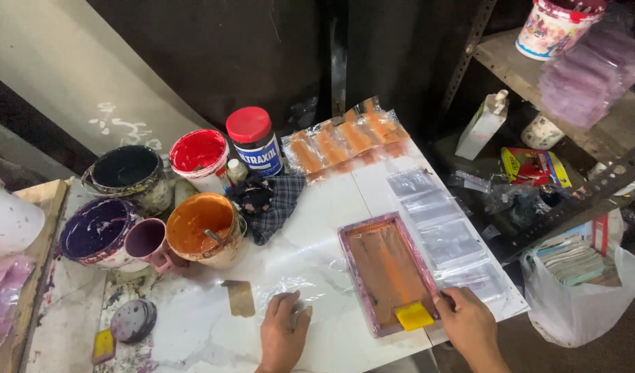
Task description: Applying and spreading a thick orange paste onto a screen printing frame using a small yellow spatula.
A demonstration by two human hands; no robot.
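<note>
A small screen-printing frame (388, 271) with a pink rim and orange-inked mesh lies on the white table (331, 207). My right hand (469, 324) grips its near right corner, next to a yellow squeegee (414, 316) resting on the frame's near end. To the left, my left hand (284, 335) presses flat, fingers apart, on a clear plastic sheet (310, 287) spread on the table. A row of clear plastic bags (442, 231) lies along the frame's right side, and orange-printed bags (345, 141) lie beyond it.
Paint pots stand at the left: orange (206, 228), red (199, 155), black (128, 173), purple (96, 231), plus a purple mug (148, 242) and a red-lidded jar (254, 141). A dark rag (272, 200) lies nearby. A metal shelf (573, 90) and a white bag (580, 290) stand at right.
</note>
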